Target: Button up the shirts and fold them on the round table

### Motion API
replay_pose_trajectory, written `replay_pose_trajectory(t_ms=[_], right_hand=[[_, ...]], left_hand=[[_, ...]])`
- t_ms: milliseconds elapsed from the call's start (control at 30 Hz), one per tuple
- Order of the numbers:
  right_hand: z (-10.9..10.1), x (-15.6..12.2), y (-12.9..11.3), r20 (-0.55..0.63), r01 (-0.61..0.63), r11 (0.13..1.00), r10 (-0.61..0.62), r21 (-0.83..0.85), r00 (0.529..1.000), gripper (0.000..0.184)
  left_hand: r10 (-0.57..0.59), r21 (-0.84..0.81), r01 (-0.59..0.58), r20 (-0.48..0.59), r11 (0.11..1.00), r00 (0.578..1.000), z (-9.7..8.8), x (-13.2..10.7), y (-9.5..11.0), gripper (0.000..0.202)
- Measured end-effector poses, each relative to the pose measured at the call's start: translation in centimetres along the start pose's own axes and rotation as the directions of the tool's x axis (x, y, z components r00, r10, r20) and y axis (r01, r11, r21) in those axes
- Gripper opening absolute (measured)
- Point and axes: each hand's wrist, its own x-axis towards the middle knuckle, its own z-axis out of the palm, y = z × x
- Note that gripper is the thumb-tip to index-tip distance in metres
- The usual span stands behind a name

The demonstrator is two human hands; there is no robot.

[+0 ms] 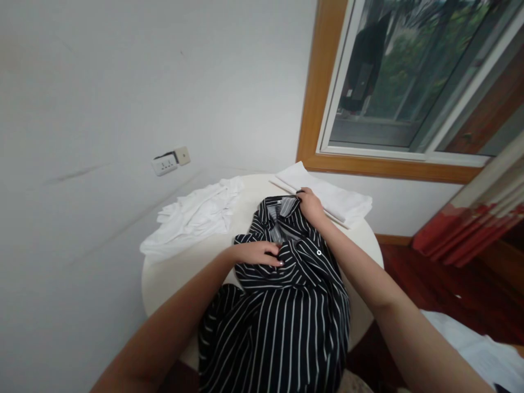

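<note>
A black shirt with white stripes (282, 316) lies across a round white table (172, 278) and hangs over its near edge. My left hand (260, 253) rests flat on the shirt's chest near the collar, fingers stretched out and pressing the cloth. My right hand (310, 204) is at the far end of the shirt, its fingers closed in a pinch on the collar. A white button shows on the shirt between my two hands.
A crumpled white garment (196, 218) lies on the table's left side. Folded white cloth (331, 199) sits at the table's far right edge, below a wood-framed window (393, 158). A wall socket (170, 161) is on the left wall. Red curtain and red floor lie to the right.
</note>
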Motion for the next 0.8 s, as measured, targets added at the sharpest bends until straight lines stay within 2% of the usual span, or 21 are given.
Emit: replay_pose_trajectory(t_ms=[67,133,167,233,267,300,367,400,433,500,600,700,800], right_hand=[[1.3,-0.6,-0.8,0.125,0.135,0.991,-0.134,0.002,0.983,0.054],[2.2,-1.7,-1.4,0.244,0.242,0.97,-0.236,0.004,0.941,0.063],[2.3,-2.4,-1.6,0.268,0.262,0.965,-0.251,-0.005,0.93,0.067],[2.0,-3.5,-1.8,0.228,0.238,0.97,-0.221,-0.049,0.948,0.067],[1.7,-4.0,-1.8,0.179,0.208,0.975,-0.193,-0.073,0.965,0.065],[1.3,-4.4,-1.7,0.131,0.175,0.98,-0.163,-0.093,0.978,0.06],[0.7,-4.8,-1.2,0.085,0.128,0.985,-0.118,-0.12,0.989,0.048],[0.6,-5.0,-0.9,0.104,0.125,0.984,-0.112,-0.126,0.988,0.043],[0.7,-5.1,-0.6,0.155,0.142,0.982,-0.122,-0.126,0.98,0.038],[1.5,-5.4,0.1,0.307,0.204,0.972,-0.16,-0.119,0.938,0.035],[3.1,-6.0,1.1,0.477,0.256,0.959,-0.171,-0.119,0.862,0.045],[3.9,-6.3,1.9,0.533,0.278,0.957,-0.193,-0.082,0.824,0.056],[3.5,-6.4,2.4,0.568,0.306,0.952,-0.246,-0.011,0.785,0.064]], left_hand=[[-0.024,-0.019,0.025,0.073,0.999,0.997,-0.8,-0.9,0.9,0.032],[-0.04,-0.024,0.041,0.06,0.999,0.997,-1.8,-1.7,1.2,0.032],[-0.043,-0.023,0.043,0.009,0.999,0.999,-2.2,-2.0,1.0,0.033],[-0.059,-0.002,0.059,-0.182,0.998,0.981,-2.9,-2.3,0.0,0.036],[-0.068,0.028,0.08,-0.303,0.996,0.95,-3.0,-2.2,-0.8,0.037],[-0.069,0.082,0.114,-0.427,0.99,0.902,-3.0,-2.1,-1.7,0.037],[-0.013,0.247,0.212,-0.623,0.946,0.782,-2.7,-1.4,-3.8,0.034],[0.04,0.343,0.263,-0.671,0.902,0.74,-2.5,-1.1,-4.8,0.035],[0.091,0.434,0.302,-0.684,0.849,0.724,-2.3,-0.7,-5.8,0.038],[0.151,0.568,0.351,-0.655,0.744,0.74,-1.9,-0.1,-7.4,0.048],[0.15,0.667,0.402,-0.61,0.627,0.778,-1.9,0.5,-8.5,0.055],[0.151,0.724,0.443,-0.595,0.529,0.79,-2.4,0.9,-8.4,0.043],[0.149,0.77,0.441,-0.557,0.462,0.817,-3.4,1.1,-7.7,0.03]])
